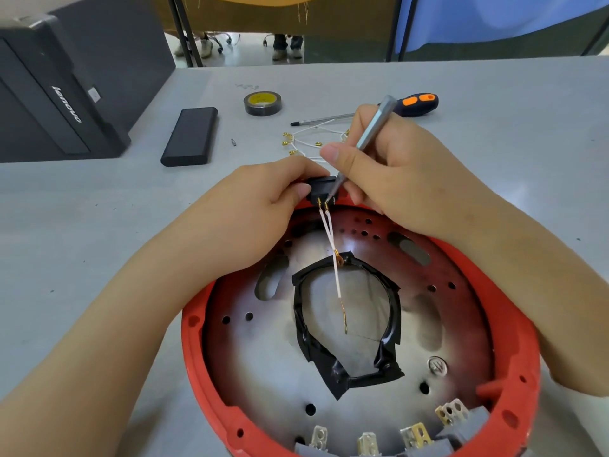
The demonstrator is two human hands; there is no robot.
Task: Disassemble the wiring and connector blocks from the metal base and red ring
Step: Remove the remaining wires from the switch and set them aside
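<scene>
The left hand (263,196) has its grip pinched on the black connector block (321,188) at the far rim of the red ring (197,351). The right hand's (389,166) grip is wrapped around a slim metal tool (372,136), its tip at the block's brass terminals. Two white wires (331,239) still trail over the metal base (270,367). This looks like terminal release; next, probably pull both wires out. Freed wires (309,143) lie on the desk (494,127) beyond.

Grey table (99,225) carries red ring (514,291), tape roll (262,102), screwdriver (418,103), black case (190,136).
</scene>
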